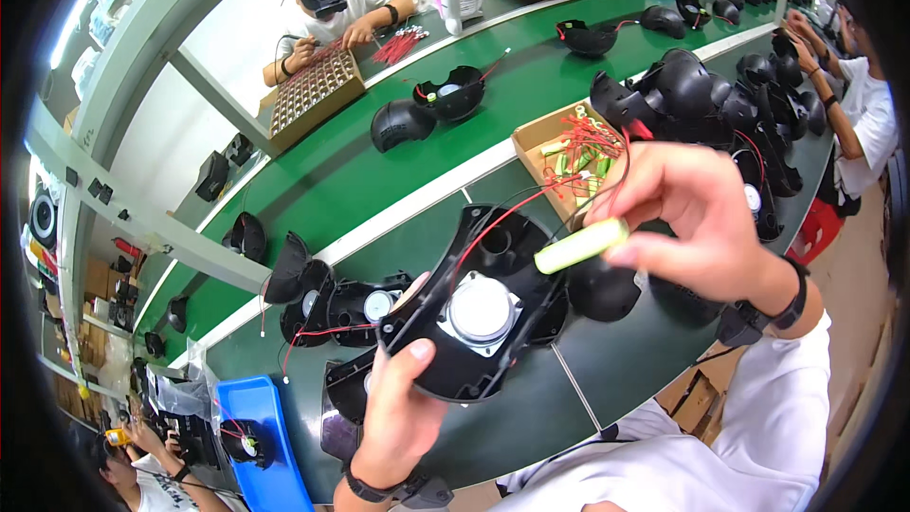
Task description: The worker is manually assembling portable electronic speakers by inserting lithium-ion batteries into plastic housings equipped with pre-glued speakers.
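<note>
My left hand [403, 408] grips the lower left edge of a black plastic speaker housing half [517, 245], tilted with its hollow side up. A round white speaker driver [481, 311] in a square frame sits inside it, and a red wire runs up from there. Between the thumb and fingers of my right hand [692, 204] is a light green cylindrical battery [580, 246], above the housing's right edge. Red and black wires trail by that hand. Behind the housing, a cardboard box [524, 144] holds several green batteries with red wires.
Black housings [682, 85] pile up at right; more lie left of my work, beside a blue tray [248, 389]. A green conveyor [379, 185] carries black shells beyond the bench. Across it, a person [327, 24] works over a partitioned box [318, 95]. Other people sit right and lower left.
</note>
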Demonstrator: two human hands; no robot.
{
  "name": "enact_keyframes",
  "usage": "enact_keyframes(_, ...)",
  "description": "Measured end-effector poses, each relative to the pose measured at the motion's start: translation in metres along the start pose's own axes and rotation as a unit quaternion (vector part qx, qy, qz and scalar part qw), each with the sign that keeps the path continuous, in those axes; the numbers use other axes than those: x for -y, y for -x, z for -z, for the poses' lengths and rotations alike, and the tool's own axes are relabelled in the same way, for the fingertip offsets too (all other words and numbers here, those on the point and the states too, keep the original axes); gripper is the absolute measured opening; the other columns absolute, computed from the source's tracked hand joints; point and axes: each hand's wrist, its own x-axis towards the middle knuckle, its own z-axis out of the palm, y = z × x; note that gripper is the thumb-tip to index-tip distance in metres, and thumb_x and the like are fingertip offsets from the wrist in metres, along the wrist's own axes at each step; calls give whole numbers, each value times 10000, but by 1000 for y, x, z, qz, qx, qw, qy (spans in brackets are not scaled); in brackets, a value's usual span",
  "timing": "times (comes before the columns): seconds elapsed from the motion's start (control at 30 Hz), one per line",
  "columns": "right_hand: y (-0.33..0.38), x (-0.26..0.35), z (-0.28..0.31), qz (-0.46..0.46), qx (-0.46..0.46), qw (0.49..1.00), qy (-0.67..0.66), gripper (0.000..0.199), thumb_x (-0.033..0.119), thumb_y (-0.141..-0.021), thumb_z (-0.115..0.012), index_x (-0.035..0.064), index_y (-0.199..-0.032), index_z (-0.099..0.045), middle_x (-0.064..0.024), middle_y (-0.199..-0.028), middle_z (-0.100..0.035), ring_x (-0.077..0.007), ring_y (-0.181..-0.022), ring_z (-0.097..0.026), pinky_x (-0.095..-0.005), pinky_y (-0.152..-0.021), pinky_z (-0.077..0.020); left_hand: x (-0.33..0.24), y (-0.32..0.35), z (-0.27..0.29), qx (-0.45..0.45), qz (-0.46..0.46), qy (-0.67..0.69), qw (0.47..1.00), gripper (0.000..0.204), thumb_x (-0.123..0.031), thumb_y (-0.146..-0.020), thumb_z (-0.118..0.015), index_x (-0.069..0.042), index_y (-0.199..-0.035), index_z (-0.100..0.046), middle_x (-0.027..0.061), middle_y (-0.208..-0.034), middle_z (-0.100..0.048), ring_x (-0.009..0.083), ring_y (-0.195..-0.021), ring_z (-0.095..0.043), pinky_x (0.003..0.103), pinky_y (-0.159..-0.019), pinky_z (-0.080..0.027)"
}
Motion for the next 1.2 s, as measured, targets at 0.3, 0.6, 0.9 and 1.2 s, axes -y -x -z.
enact_keyframes(0.3, -3, -11, -10, 168, 9, 961, 218, 182, -59, -684, -708, -27, -829, -603, -143, -838, -632, -210, -800, -645, -291, -674, -518, 5, 7, -18, -14, -76, -129, 989, 776, -292, -734, -582, 50, -1364, -285, 198, -1335, -416, 298, -1226, -442, 419, -1019, -378)
enact_keyframes(0.6, 7, -26, -31, 120, -87, 969, 196, 236, 40, -677, -781, -21, -794, -586, -99, -766, -620, -94, -552, -547, -215, -522, -461, 30, 6, -15, 14, -266, -221, 938, 965, -85, -656, -764, 46, -1387, -147, 198, -1352, -323, 264, -1268, -351, 371, -1055, -280)
enact_keyframes(0.9, 14, -39, -54, 32, -166, 985, -30, 195, 16, -729, -747, -22, -811, -574, -59, -763, -620, -72, -686, -604, -182, -569, -478, 54, -6, -2, 2, -473, -402, 784, 963, -130, -581, -765, 0, -1350, -200, 311, -1339, -281, 404, -1261, -340, 470, -1042, -286)
enact_keyframes(1.2, 7, -11, -18, 139, -97, 931, 323, 579, 311, -526, -881, 58, -930, -554, -49, -857, -526, -146, -718, -462, -269, -621, -364, 30, 5, 3, 8, -380, -398, 835, 870, -126, -634, -675, 92, -1344, -221, 290, -1315, -345, 348, -1240, -391, 426, -1049, -297)
